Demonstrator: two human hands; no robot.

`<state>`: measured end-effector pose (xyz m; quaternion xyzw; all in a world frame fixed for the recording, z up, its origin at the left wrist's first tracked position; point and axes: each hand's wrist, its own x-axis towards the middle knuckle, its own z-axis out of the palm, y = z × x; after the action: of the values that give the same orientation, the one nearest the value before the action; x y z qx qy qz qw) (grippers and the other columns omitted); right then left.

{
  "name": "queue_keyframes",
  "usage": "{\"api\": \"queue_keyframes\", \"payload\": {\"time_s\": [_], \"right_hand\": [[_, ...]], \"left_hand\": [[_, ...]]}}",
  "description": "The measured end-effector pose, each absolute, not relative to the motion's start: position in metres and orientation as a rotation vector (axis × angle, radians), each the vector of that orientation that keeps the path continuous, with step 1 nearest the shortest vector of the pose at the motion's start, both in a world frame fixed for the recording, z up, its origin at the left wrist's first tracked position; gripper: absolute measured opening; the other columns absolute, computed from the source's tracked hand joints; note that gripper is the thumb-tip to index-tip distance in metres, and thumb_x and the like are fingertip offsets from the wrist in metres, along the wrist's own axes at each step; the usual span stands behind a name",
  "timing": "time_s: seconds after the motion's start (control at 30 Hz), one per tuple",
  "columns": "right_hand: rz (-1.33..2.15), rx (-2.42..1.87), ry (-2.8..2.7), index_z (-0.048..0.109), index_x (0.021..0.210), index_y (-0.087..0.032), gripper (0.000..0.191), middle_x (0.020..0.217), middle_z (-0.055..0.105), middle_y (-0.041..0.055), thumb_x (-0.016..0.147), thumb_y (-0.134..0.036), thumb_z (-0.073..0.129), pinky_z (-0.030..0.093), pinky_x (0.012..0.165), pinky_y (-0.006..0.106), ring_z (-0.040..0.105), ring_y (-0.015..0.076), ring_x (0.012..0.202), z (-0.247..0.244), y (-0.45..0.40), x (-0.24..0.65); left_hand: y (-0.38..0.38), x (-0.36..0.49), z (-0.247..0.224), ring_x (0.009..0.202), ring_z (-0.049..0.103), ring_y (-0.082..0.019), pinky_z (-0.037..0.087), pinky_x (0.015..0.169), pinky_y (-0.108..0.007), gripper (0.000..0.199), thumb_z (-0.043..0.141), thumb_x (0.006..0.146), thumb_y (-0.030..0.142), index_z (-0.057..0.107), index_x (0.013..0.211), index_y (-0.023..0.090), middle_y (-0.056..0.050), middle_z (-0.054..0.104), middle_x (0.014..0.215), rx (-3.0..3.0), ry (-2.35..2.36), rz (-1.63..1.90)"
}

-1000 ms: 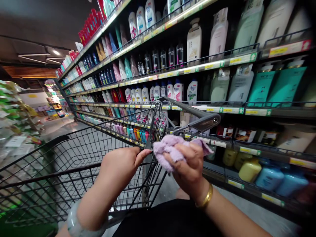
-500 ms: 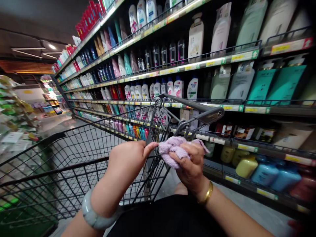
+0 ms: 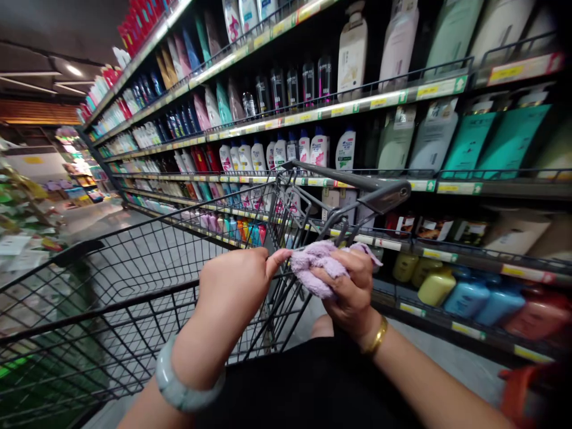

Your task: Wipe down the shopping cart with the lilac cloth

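My right hand is closed around a bunched lilac cloth with a fluffy, towel-like surface. Below the grey handle of the shopping cart, that cloth sits against or just in front of the wire corner; exact contact is hard to see. My left hand lies over the near top rail of the black wire shopping cart, curled on it, its thumb pointing toward the cloth. The fingers of this hand are mostly hidden behind its back. The grey cart handle rises beyond both hands.
Tall store shelves with several rows of shampoo and wash bottles run along the right and far side. A display of packaged goods stands at left. Grey floor shows between. A blurred red-orange object is at lower right.
The view has shifted slightly, so the shelves appear a little further left and higher. Both hands keep their holds, and the red-orange object at lower right shows more.
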<state>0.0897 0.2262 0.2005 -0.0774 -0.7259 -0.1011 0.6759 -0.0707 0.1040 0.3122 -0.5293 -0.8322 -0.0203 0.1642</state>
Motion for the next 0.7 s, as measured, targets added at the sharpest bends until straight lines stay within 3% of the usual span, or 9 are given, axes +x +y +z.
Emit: {"api": "queue_keyframes", "payload": {"time_s": [0.2, 0.37, 0.6, 0.7], "right_hand": [[-0.074, -0.386, -1.467, 0.074, 0.111, -0.029, 0.023, 0.120, 0.060, 0.0075, 0.089, -0.024, 0.069, 0.053, 0.098, 0.047, 0.062, 0.0265, 0.113, 0.218, 0.236, 0.090], [-0.171, -0.294, -1.605, 0.076, 0.108, -0.031, 0.028, 0.118, 0.062, 0.0055, 0.087, -0.016, 0.066, 0.054, 0.097, 0.044, 0.062, 0.0239, 0.109, 0.199, 0.228, 0.085], [-0.111, -0.380, -1.544, 0.076, 0.114, -0.030, 0.027, 0.125, 0.063, 0.0083, 0.089, -0.023, 0.067, 0.050, 0.101, 0.048, 0.059, 0.0268, 0.116, 0.218, 0.232, 0.099], [-0.231, -0.320, -1.673, 0.076, 0.110, -0.034, 0.025, 0.123, 0.067, 0.0041, 0.090, -0.022, 0.069, 0.049, 0.100, 0.043, 0.058, 0.0232, 0.112, 0.207, 0.228, 0.087]], "left_hand": [[0.115, -0.060, 0.314, 0.081, 0.072, -0.032, 0.036, 0.059, -0.032, 0.087, 0.009, 0.096, 0.077, 0.075, 0.088, 0.021, -0.013, 0.074, 0.079, -1.486, -2.359, -0.044], [0.116, -0.059, 0.315, 0.084, 0.072, -0.035, 0.039, 0.061, -0.033, 0.084, 0.009, 0.097, 0.074, 0.075, 0.089, 0.022, -0.013, 0.075, 0.083, -1.507, -2.354, -0.032], [0.108, -0.075, 0.321, 0.082, 0.069, -0.028, 0.036, 0.063, -0.032, 0.075, 0.014, 0.099, 0.071, 0.073, 0.098, 0.026, -0.007, 0.077, 0.089, -1.654, -2.384, -0.107], [0.098, -0.087, 0.321, 0.086, 0.069, -0.027, 0.039, 0.068, -0.033, 0.069, 0.017, 0.102, 0.066, 0.072, 0.098, 0.024, -0.008, 0.077, 0.095, -1.709, -2.298, -0.120]]}}
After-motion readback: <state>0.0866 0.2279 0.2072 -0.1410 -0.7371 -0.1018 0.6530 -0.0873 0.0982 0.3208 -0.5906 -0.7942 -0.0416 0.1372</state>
